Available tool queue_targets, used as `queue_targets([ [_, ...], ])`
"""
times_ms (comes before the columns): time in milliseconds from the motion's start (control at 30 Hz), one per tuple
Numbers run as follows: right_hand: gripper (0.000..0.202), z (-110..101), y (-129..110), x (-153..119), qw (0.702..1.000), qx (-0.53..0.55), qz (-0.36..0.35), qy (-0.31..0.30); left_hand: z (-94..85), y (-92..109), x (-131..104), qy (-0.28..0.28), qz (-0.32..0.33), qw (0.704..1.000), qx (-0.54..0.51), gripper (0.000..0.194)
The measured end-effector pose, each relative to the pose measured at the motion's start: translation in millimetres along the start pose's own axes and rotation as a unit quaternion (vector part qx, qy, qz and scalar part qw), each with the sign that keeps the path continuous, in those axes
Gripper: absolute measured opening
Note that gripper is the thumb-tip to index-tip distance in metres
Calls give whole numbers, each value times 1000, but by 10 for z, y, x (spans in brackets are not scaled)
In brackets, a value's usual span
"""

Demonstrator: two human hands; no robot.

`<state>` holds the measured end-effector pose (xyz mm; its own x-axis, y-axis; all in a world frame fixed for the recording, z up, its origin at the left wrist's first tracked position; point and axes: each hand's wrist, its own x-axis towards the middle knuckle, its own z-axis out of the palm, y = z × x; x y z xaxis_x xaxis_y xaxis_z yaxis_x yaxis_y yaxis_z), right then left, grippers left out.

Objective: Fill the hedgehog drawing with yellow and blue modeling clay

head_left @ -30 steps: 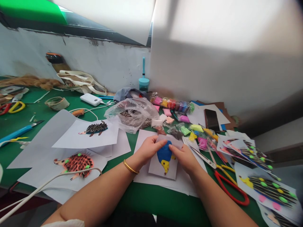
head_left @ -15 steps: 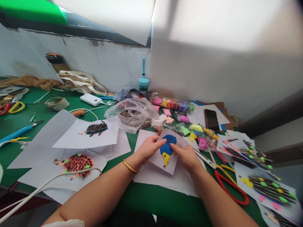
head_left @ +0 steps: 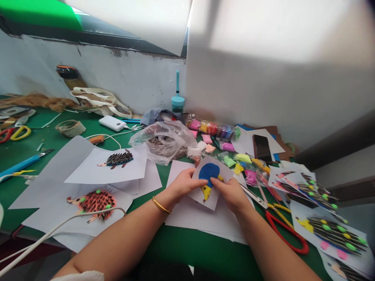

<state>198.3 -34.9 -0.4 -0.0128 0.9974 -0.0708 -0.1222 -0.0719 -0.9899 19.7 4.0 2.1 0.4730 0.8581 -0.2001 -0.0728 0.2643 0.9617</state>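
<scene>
Both hands hold a small white paper card (head_left: pixel 211 202) raised over a stack of white sheets (head_left: pixel 187 218). On the card is a hedgehog of modelling clay (head_left: pixel 209 173), with a blue body and a yellow face and feet. My left hand (head_left: pixel 183 182) grips the card's left side, its thumb pressed on the clay near the face. My right hand (head_left: pixel 230 191) grips the right side, thumb tip on the lower blue clay. Fingers behind the card are hidden. Red and yellow-handled scissors (head_left: pixel 271 208) lie just right of my right hand.
Several clay packets (head_left: pixel 230 160) and a plastic bag of striped seeds (head_left: pixel 165 144) lie behind the card. Finished seed hedgehogs on paper are at left (head_left: pixel 96 205) and right (head_left: pixel 334 234). A white cable (head_left: pixel 64 222) crosses the left sheets. A phone (head_left: pixel 261 147) rests at back right.
The card has tilted and turned slightly in my hands. My left thumb has slid down from the blue body's middle toward the yellow face. Everything else stays put.
</scene>
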Motion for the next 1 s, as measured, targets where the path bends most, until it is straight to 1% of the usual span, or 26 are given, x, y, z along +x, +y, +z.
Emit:
queue_targets([
  [67,52,6,-1,-6,1000,7,5,-17,-1,-9,7,11,3,1000,-1,51],
  [167,50,20,11,-14,998,14,31,-47,-4,-20,17,37,9,999,-2,50],
  [233,48,28,27,-14,998,6,48,-42,-2,-17,16,44,13,999,-3,49],
  [367,47,37,41,-7,998,-10,52,-16,14,9,-2,27,13,999,-14,48],
  [567,50,22,26,-8,998,2,36,-51,29,4,-4,44,7,999,-12,45],
  [700,49,10,55,-3,1000,9,24,-18,26,2,-8,25,-6,1000,-11,44],
  [767,46,5,74,1,1000,1,19,-12,20,11,-14,13,-7,1000,-9,45],
  [867,47,-3,82,1,1000,-10,13,-24,6,18,-14,-8,-12,1000,-11,44],
  [1000,53,-5,35,-17,999,0,7,-49,2,1,9,-12,-9,1000,-15,45],
])
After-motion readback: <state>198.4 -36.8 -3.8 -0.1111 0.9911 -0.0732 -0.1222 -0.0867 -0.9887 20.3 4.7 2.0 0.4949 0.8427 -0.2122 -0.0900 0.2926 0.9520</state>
